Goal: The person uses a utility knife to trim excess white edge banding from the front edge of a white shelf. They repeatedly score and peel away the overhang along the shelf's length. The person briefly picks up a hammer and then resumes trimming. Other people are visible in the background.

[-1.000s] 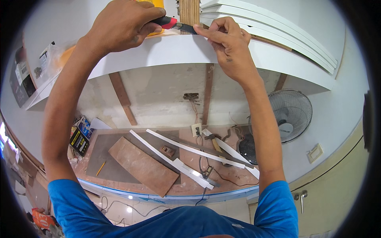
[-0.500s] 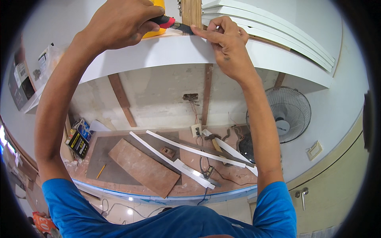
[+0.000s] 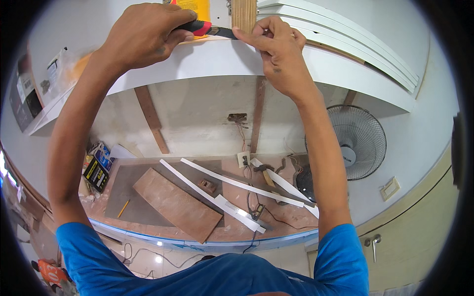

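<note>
Up at the white shelf board (image 3: 190,66), my left hand (image 3: 143,37) is closed around a red-and-black utility knife (image 3: 200,27), its blade section pointing right along the top edge. My right hand (image 3: 279,59) has curled fingers, with a fingertip against the dark far end of the blade; whatever else those fingers grip is hidden. Behind the knife stands an upright wooden batten (image 3: 244,14), with a yellow container (image 3: 194,7) to its left, partly covered by my left hand. Several white panels (image 3: 345,37) lie stacked to the right of the batten.
The lower counter (image 3: 237,217) holds a brown board (image 3: 175,204), white strips (image 3: 242,186), a hammer (image 3: 265,172), a pencil (image 3: 123,208), cables and boxes (image 3: 96,172). A fan (image 3: 365,140) stands at right, above a cabinet door (image 3: 405,237) with a handle.
Both hands and the knife have shifted slightly up and to the left in the view over the last second, keeping almost the same grip and position along the shelf edge.
</note>
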The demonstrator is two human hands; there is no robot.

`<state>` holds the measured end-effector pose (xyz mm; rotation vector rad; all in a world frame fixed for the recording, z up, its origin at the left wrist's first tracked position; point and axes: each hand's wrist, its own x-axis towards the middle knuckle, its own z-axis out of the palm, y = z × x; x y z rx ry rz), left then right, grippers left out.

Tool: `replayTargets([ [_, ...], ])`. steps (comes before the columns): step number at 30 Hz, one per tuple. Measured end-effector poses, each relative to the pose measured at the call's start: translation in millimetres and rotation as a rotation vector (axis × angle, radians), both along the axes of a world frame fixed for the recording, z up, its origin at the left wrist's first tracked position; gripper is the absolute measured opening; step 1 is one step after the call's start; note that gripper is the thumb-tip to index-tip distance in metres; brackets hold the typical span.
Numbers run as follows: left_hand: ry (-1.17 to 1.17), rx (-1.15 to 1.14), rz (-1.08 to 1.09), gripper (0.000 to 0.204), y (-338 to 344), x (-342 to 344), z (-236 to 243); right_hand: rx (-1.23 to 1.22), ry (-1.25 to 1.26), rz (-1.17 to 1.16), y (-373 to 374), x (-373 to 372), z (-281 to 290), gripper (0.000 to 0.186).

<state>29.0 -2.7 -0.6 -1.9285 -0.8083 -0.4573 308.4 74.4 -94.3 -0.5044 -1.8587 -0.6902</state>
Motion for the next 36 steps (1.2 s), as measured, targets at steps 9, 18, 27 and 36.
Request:
replayTargets([
  [9, -0.209, -0.099, -0.152, 0.033, 6.7, -0.6, 2.8, -0.24, 0.175, 0.424, -15.2, 4.7, 8.7, 0.062],
  [18, -0.22, -0.067, -0.019, 0.037, 17.3, 25.4, -13.6, -0.053, 0.069, 0.148, 0.2, 16.1, -0.3, 0.062],
  [27, -0.188, -0.024, -0.068, 0.039, 26.7, 12.8, -25.1, -0.011, 0.034, 0.061, 7.9, 12.1, -4.3, 0.065],
  [36, -0.143, 0.013, -0.113, 0.036, 30.2, 6.8, -27.4, -0.068, -0.037, 0.084, 1.7, 17.1, 4.1, 0.063],
])
